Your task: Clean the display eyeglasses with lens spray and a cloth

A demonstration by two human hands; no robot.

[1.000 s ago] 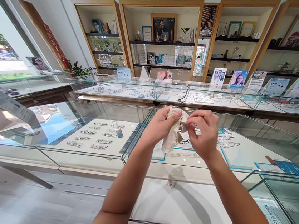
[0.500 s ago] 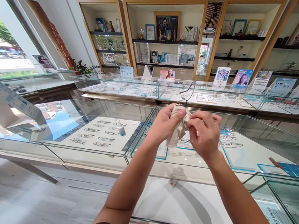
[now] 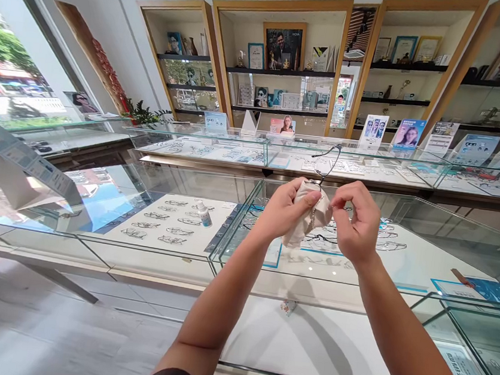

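Above the glass display counter [image 3: 403, 268]: beige cloth [image 3: 322, 211] and dark eyeglasses [image 3: 324, 174] held up together.
Left hand [image 3: 284, 208] pinches the cloth, thumb pressed on top; thin temple arms of the eyeglasses project above it. Right hand [image 3: 358, 221], fingers curled, is at the cloth's right edge; cannot tell whether it pinches. Spray bottle [image 3: 204, 214] left of both hands.
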